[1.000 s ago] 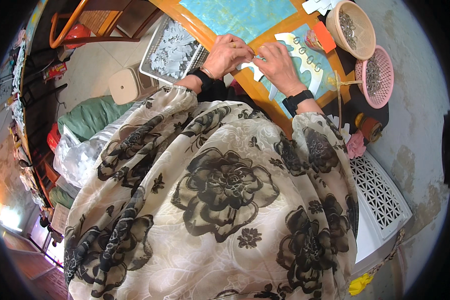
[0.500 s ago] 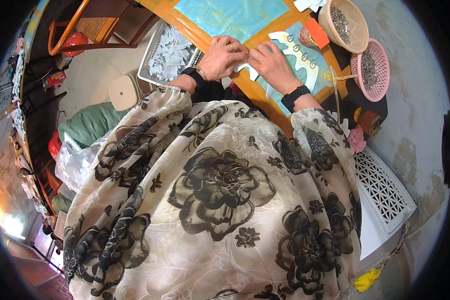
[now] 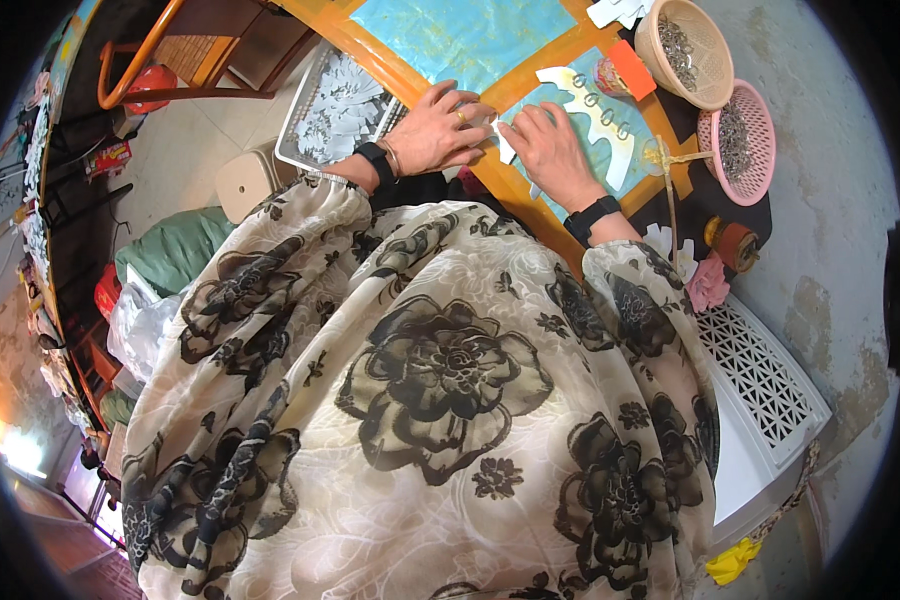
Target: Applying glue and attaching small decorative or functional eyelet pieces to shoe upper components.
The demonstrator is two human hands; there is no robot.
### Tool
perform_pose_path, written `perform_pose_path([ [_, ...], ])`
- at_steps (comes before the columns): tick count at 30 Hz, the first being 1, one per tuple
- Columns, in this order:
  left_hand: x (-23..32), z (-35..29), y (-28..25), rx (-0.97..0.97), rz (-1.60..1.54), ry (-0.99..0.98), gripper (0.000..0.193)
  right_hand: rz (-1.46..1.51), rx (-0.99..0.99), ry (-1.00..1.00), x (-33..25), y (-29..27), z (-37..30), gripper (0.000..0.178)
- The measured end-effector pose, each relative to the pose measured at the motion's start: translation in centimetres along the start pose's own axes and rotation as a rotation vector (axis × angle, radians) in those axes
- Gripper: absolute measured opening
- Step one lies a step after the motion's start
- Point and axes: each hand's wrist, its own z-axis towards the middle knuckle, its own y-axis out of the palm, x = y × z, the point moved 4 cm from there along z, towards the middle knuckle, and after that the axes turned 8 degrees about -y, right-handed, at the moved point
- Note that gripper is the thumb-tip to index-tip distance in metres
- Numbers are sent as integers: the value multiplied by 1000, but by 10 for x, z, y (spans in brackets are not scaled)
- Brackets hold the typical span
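At the edge of the orange-and-blue table (image 3: pixel 445 45), my right hand (image 3: pixel 550 155) has its fingers bent against a small white piece (image 3: pixel 505 148), mostly covered by the fingers. My left hand (image 3: pixel 438 130) rests just left of it with its fingers apart, and nothing shows in its grip. Beyond my right hand lies a white curved strip (image 3: pixel 610 140) with a jagged edge, on which several small metal rings (image 3: pixel 592 98) sit in a row. A small round tub (image 3: pixel 610 77) stands near the strip's far end, with an orange card (image 3: pixel 633 70) against it.
A beige basket (image 3: pixel 715 85) and a pink basket (image 3: pixel 765 150) at the right hold small metal parts. Left of the table, a white tray (image 3: pixel 292 140) contains many white pieces. A stool (image 3: pixel 245 187), a wooden chair (image 3: pixel 170 60) and a white perforated crate (image 3: pixel 760 370) stand around.
My hands have come apart: the left has shifted slightly left and its fingers have spread. My right hand stays near the white piece, a little to the right.
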Motion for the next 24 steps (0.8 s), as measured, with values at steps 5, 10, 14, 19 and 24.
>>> perform_pose_path([
  [5, 15, 4, -6, -29, 149, -29, 37, -6, -1, 34, -3, 4, 0, 32],
  [10, 16, 1, 1, -65, 196, -91, 50, -11, -26, 10, -4, 2, 3, 28],
  [14, 15, -4, 6, -30, 156, -92, 49, 40, -10, 45, -4, 3, 2, 28],
  [19, 20, -3, 2, -43, 168, -98, 48, 170, 57, 134, -2, -2, 1, 25],
  [24, 26, -6, 1, -54, 164, -133, 49, 221, 104, 223, -7, -8, -1, 27],
])
